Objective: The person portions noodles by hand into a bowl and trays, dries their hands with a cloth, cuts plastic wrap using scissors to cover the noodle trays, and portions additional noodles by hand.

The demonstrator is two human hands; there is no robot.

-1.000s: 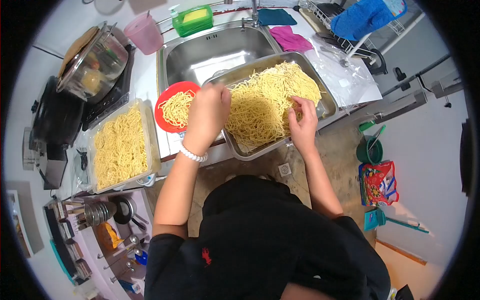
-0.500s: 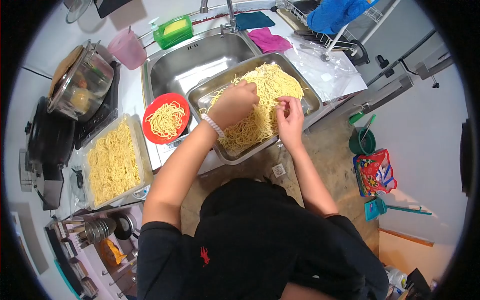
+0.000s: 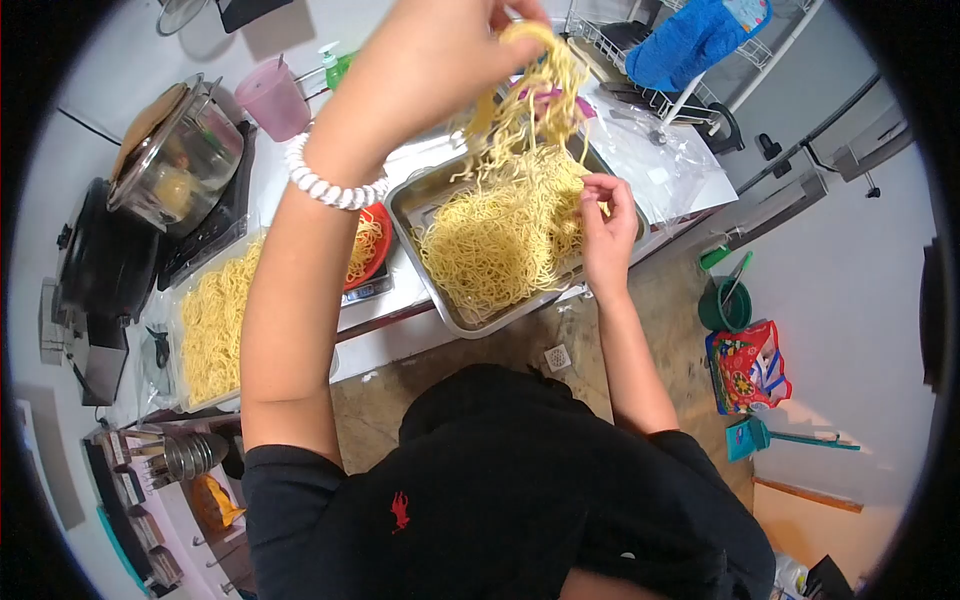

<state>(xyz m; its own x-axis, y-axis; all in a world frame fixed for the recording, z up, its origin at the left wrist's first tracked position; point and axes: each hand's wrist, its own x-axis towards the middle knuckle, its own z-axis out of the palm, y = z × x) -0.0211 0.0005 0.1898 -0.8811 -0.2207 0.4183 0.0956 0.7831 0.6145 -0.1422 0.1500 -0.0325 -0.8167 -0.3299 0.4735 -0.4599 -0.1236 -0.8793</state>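
Note:
My left hand [image 3: 440, 60], with a white coil band [image 3: 330, 190] at its wrist, is raised high over the metal tray [image 3: 408, 215]. A loose clump of yellow noodles [image 3: 552, 95] hangs from its closed fingers, some strands trailing toward the pile below. At the tray's right side, my right hand [image 3: 610, 235] has its fingertips pinched at the edge of the noodle pile [image 3: 490, 245]. Partly behind my left forearm is a red plate [image 3: 381, 250] with noodles on a scale [image 3: 372, 290]. A clear container [image 3: 205, 403] full of noodles stands at the left.
Behind the tray is the sink, mostly hidden by my left arm. A pink pitcher [image 3: 272, 105] and a glass pot [image 3: 180, 175] stand at the left. The dish rack [image 3: 690, 100] with a blue mitt [image 3: 695, 45] and a plastic sheet [image 3: 655, 150] are at the right.
My left hand has risen from the tray, lifting a clump of noodles out of the pile. My right hand has shifted slightly right, staying at the pile's edge.

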